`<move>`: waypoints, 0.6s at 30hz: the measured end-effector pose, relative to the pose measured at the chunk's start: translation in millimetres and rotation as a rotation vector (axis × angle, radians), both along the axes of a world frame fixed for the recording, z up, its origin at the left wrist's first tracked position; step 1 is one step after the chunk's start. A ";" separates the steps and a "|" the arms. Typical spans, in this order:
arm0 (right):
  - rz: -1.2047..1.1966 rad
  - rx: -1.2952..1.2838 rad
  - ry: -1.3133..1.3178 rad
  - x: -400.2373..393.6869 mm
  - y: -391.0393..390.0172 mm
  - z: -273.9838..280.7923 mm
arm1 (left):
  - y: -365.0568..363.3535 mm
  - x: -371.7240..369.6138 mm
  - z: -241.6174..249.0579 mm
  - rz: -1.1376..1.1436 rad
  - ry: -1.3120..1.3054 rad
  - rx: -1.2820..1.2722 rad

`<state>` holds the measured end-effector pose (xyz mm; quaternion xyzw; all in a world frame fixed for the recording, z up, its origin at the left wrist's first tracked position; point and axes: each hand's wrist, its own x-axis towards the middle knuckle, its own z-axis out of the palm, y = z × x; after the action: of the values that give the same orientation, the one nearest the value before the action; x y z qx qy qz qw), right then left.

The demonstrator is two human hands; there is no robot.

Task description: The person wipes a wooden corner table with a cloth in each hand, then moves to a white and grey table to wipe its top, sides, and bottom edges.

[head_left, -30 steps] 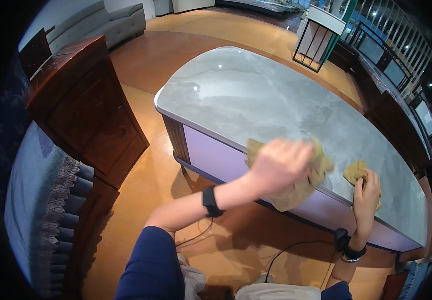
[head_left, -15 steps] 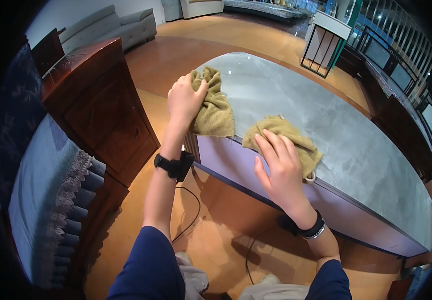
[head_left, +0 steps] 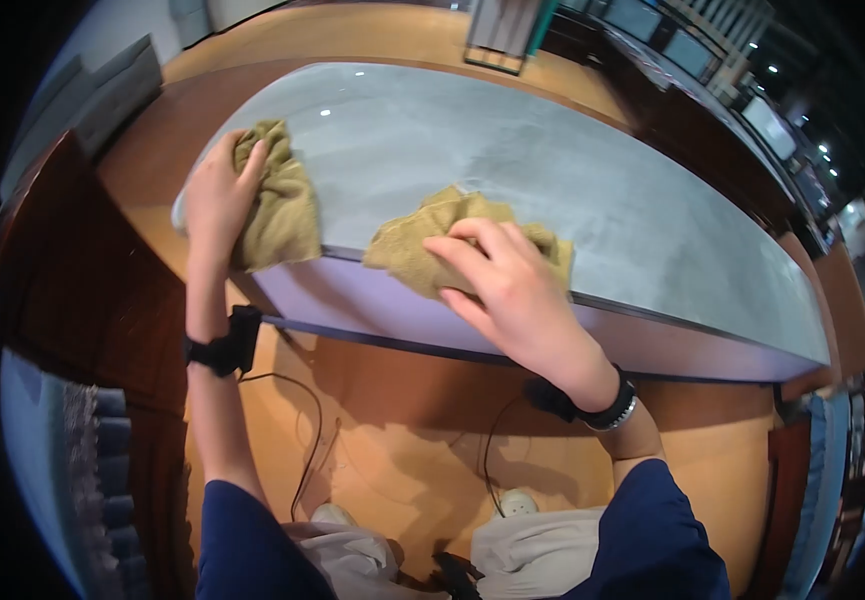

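Observation:
My left hand [head_left: 220, 197] is closed around the bunched top of an olive cleaning cloth [head_left: 287, 215]. That cloth lies at the left end of a grey marble-patterned tabletop [head_left: 602, 215], its lower part hanging at the near edge. My right hand [head_left: 512, 290] rests on a second olive cloth [head_left: 417, 235], crumpled across the tabletop's near edge. Its fingers are curled with the fingertips pressed into the fabric, and the palm side is hidden. A black band is on each wrist.
Under the near edge runs a pale lilac side panel [head_left: 372, 308]. A dark wooden cabinet [head_left: 82, 270] stands at the left, with blue fabric [head_left: 47, 440] before it. Thin black cables [head_left: 320, 420] trail over the floor by my feet. A grey sofa [head_left: 102, 95] sits at the far left.
My view has turned to the right, so the tabletop appears further left. My right fingers, straighter before, are now bent into the cloth. My left hand still grips its cloth.

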<state>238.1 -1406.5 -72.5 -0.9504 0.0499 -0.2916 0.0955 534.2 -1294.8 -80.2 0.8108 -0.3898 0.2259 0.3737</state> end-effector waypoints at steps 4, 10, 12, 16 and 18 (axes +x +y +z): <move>-0.023 -0.044 -0.038 -5.6 -3.0 -2.3 | -15.4 -23.7 2.3 -0.142 0.009 0.024; -0.069 -0.054 -0.038 -25.9 -12.7 -8.3 | -37.4 -84.9 4.2 -0.447 0.005 0.025; -0.102 -0.072 -0.044 -35.2 -14.6 -10.6 | -38.7 -104.9 4.9 -0.512 -0.012 0.058; -0.213 -0.087 -0.038 -53.8 -19.2 -14.5 | -36.3 -116.9 2.6 -0.624 -0.073 0.072; -0.245 -0.091 -0.034 -62.2 -21.8 -13.8 | -31.6 -112.0 0.9 -0.655 -0.151 0.102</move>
<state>176.0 -1428.3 -86.4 -0.9356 0.1506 -0.3190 0.0166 422.3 -1326.4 -79.2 0.6411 -0.6669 0.1333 0.3556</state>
